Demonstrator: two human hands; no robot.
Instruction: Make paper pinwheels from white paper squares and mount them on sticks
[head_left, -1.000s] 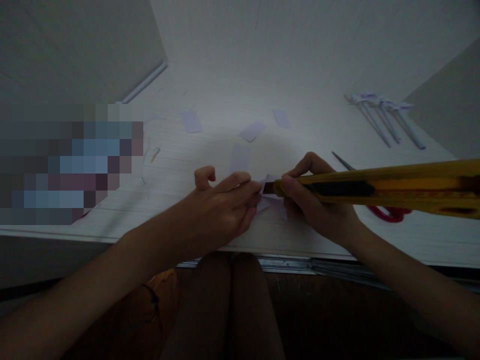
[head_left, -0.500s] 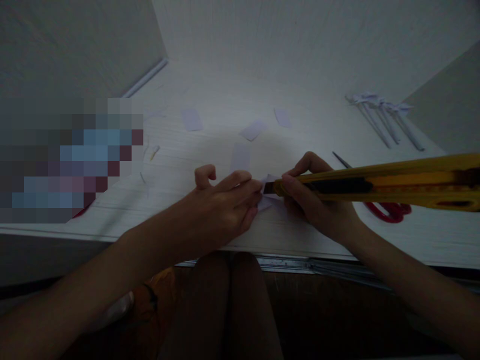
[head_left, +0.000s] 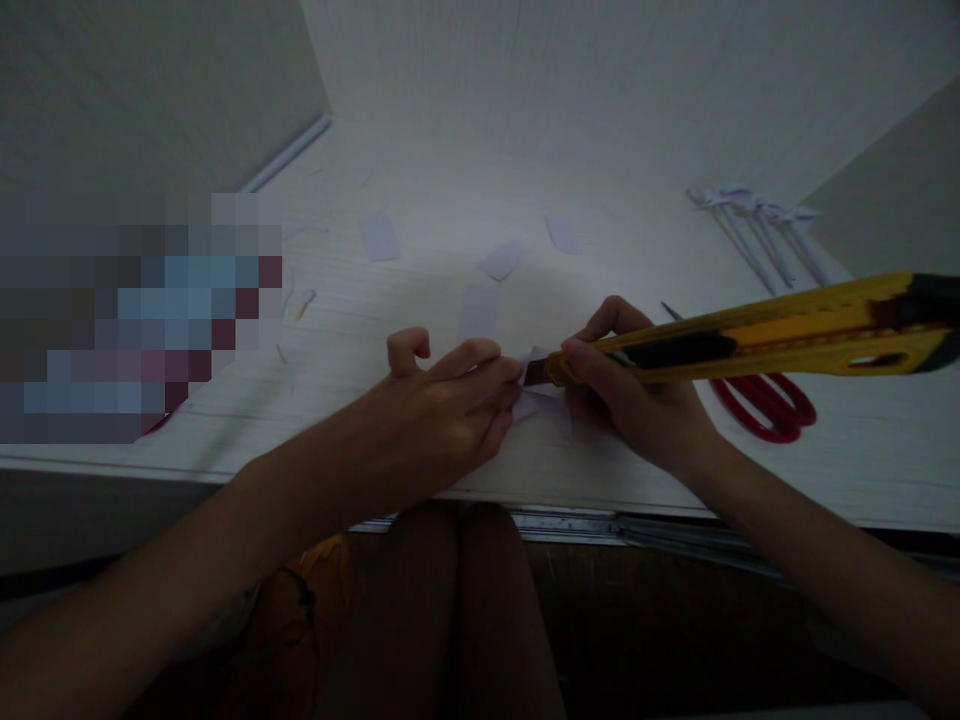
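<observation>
Gripping yellow cutter, folded paper

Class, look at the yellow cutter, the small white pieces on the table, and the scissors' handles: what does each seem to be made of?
Cutter: probably moulded plastic, smooth yellow body with a black slider. White pieces: likely paper, thin, flat and matte. Scissors' handles: seemingly glossy red plastic loops; the dim light leaves it uncertain.

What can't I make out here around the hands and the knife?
Head view, dim light throughout:
- Knife blade tip: hidden between the left hand and the folded paper.
- The paper's shape: mostly covered by both hands; the right hand hides its right side.
- Scissors: the knife crosses over the blades.
- Left of the table: pixelated block hides what lies there.
- Paper sticks, far right: too small to tell details.
</observation>
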